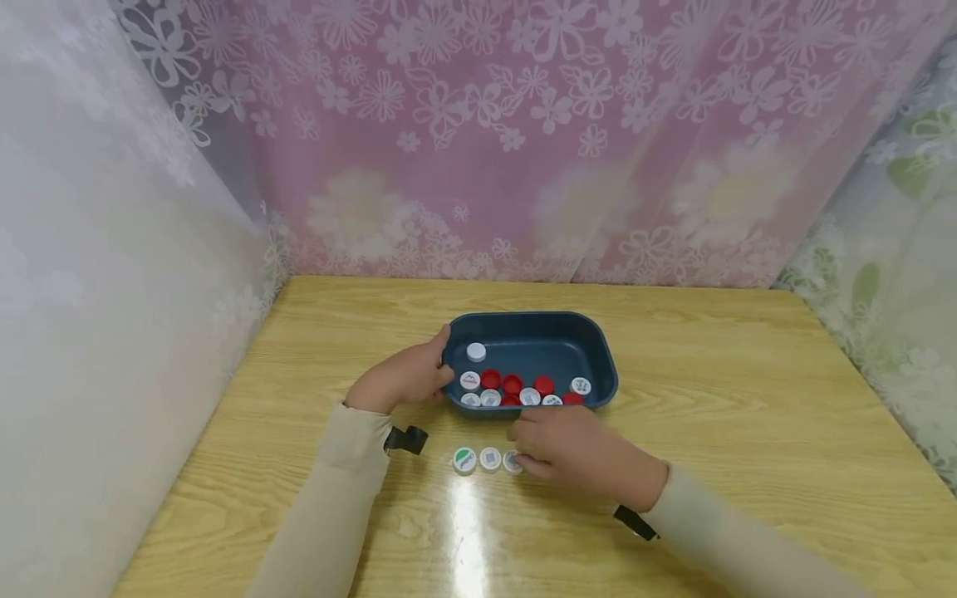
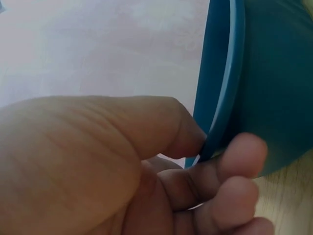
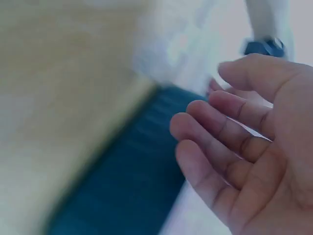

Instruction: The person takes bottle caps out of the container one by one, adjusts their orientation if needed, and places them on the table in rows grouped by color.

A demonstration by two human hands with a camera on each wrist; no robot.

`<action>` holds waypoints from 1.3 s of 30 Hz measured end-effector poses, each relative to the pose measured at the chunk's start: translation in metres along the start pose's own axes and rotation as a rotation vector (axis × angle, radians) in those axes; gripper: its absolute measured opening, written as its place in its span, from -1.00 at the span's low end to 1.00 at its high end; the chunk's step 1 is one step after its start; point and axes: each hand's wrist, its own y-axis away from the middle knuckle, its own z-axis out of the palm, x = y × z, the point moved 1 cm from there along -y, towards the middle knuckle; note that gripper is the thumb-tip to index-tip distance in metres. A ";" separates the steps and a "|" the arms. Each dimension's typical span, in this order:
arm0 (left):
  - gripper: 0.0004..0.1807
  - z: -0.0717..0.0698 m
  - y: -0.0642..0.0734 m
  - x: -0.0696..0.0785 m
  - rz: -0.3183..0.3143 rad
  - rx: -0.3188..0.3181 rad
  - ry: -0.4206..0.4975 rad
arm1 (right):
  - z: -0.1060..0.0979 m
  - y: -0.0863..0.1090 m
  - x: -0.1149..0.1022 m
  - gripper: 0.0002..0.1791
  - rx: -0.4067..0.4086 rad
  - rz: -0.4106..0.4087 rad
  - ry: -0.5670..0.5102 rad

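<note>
Left fingers (image 2: 243,155) on bin rim (image 2: 235,54)

One dark blue tray (image 1: 534,353) stood on one worktop (image 1: 710,374), and twelve caps could be counted inside it: seven white caps (image 1: 476,352) and five red caps (image 1: 544,385), several of them partly cut off by the near rim. Three row caps (image 1: 489,458) lay on the worktop in front, one bearing a green print and two bearing grey prints, which brought the visible caps to fifteen. Of one person there showed two grips, one left grip (image 1: 407,375) and one right grip (image 1: 579,448), plus two pale sleeves (image 1: 329,498) and two black wrist straps (image 1: 407,439).
</note>
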 end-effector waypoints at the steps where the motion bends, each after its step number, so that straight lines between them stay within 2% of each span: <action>1: -0.10 0.000 0.000 -0.001 0.002 -0.005 -0.003 | -0.005 -0.001 0.000 -0.85 0.054 -0.014 0.016; 4: -0.11 0.001 0.001 -0.002 0.010 -0.030 0.003 | -0.021 -0.003 0.002 -0.85 0.206 -0.043 0.038; 7: -0.11 0.001 0.002 -0.003 0.026 -0.054 0.034 | -0.036 -0.007 0.003 -0.86 0.296 -0.043 0.025; 14: -0.12 0.001 0.001 -0.006 0.049 -0.065 0.079 | -0.071 -0.018 0.009 -0.82 0.511 0.014 -0.076; 18: -0.13 0.000 0.001 -0.006 0.048 -0.051 0.079 | -0.078 -0.019 0.018 -0.82 0.600 0.085 -0.131; 22: -0.12 0.000 0.001 -0.005 0.042 -0.050 0.072 | -0.075 -0.017 0.026 -0.86 0.622 0.141 -0.140; 31: -0.09 0.005 -0.001 -0.004 0.041 -0.045 0.043 | -0.070 -0.012 0.039 -0.89 0.642 0.154 -0.119; 39: -0.06 0.002 -0.001 -0.005 0.036 -0.033 0.009 | -0.070 -0.014 0.046 -0.88 0.643 0.246 -0.136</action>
